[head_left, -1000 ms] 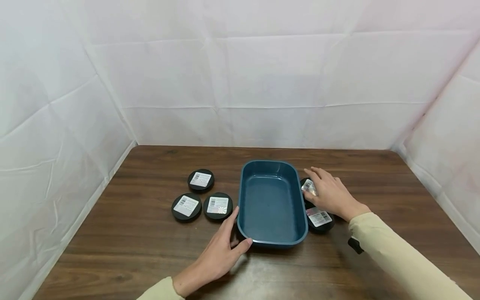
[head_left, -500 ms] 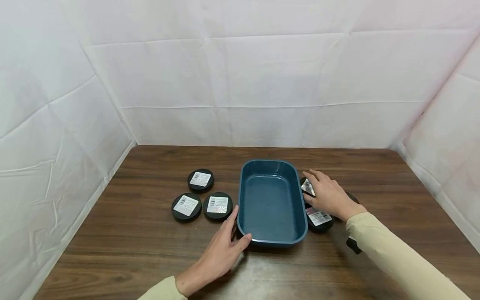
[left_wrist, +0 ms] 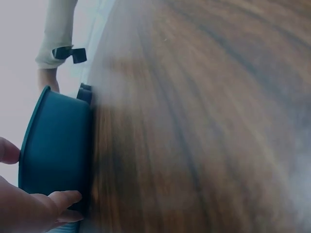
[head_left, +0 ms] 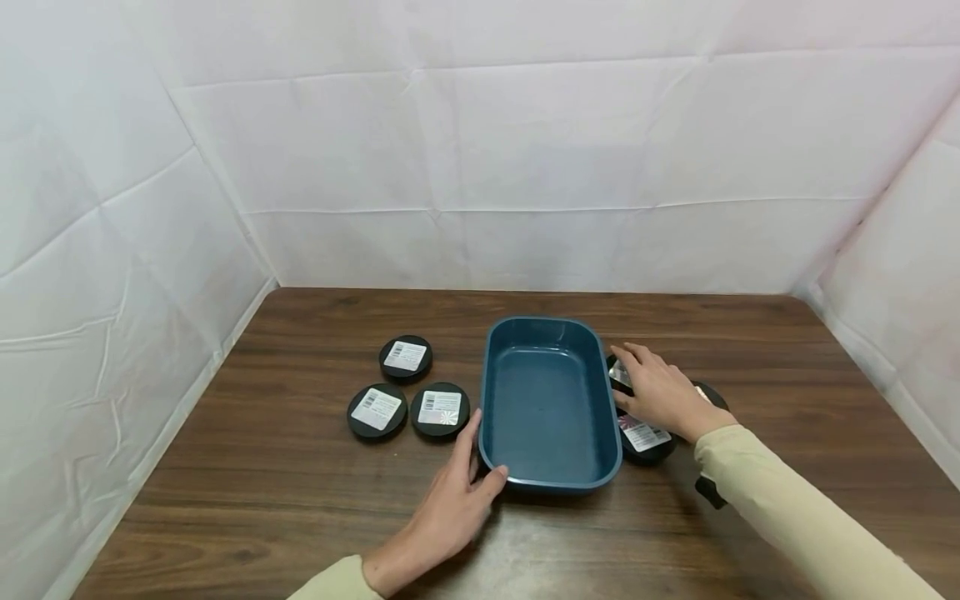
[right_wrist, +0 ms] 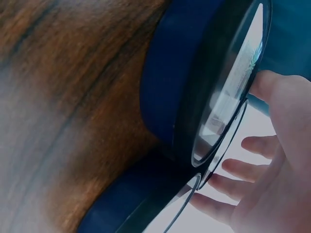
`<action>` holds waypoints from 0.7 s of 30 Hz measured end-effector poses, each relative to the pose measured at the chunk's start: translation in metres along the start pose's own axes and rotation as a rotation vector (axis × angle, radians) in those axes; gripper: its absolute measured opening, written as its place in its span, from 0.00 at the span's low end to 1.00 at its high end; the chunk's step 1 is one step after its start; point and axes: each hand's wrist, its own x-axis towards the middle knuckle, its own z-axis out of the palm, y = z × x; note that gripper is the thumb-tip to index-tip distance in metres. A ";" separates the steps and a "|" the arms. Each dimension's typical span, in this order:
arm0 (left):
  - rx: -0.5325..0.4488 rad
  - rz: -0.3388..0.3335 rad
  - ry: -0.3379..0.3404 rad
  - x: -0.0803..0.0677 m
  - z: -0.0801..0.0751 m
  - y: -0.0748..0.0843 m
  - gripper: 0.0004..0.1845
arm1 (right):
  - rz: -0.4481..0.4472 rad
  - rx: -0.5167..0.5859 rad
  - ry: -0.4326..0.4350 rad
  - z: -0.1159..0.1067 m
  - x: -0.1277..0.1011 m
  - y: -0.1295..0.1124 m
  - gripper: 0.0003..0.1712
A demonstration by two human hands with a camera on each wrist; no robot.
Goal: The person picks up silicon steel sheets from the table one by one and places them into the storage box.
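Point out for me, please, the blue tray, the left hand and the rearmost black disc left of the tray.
Blue tray (head_left: 551, 410): head view, on its inner floor.
Left hand (head_left: 449, 507): head view, on its back.
Rearmost black disc (head_left: 406, 357): head view, on its labelled upper face.

6 blk discs (head_left: 440, 410) vis., 1 tray (head_left: 551, 417), 1 tbl (head_left: 247, 492)

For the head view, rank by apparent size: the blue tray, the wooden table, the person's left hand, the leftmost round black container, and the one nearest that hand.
1. Wooden table
2. Blue tray
3. Left hand
4. Leftmost container and container nearest the hand: they look alike, so unranked
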 end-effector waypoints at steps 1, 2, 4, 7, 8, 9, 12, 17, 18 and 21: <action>-0.003 -0.001 0.003 0.000 0.001 0.000 0.40 | 0.000 0.002 -0.001 0.000 0.000 0.000 0.42; -0.002 -0.004 0.006 -0.001 0.002 0.000 0.39 | 0.002 0.005 -0.002 0.001 0.000 0.000 0.41; -0.008 -0.007 0.012 -0.001 0.003 0.000 0.39 | 0.006 0.010 -0.005 0.002 0.000 0.000 0.41; -0.016 -0.012 0.017 -0.002 0.004 -0.001 0.39 | 0.022 0.029 -0.016 0.003 0.001 0.000 0.41; -0.018 -0.011 0.017 -0.002 0.004 -0.002 0.39 | 0.030 0.035 -0.023 0.003 0.001 0.000 0.41; -0.020 -0.012 0.016 -0.002 0.004 -0.002 0.39 | 0.036 0.042 -0.030 0.003 0.002 -0.001 0.42; -0.026 -0.018 0.008 -0.002 0.005 -0.002 0.39 | 0.048 0.057 -0.052 0.003 0.003 -0.001 0.42; -0.050 -0.033 0.002 -0.001 0.005 -0.001 0.38 | 0.049 0.048 -0.067 -0.004 0.006 -0.003 0.42; -0.052 -0.032 0.001 -0.001 0.005 -0.001 0.38 | 0.050 0.045 -0.068 -0.005 0.006 -0.003 0.42; -0.057 -0.032 0.000 -0.001 0.004 0.000 0.38 | 0.051 0.030 -0.071 -0.008 0.008 -0.004 0.42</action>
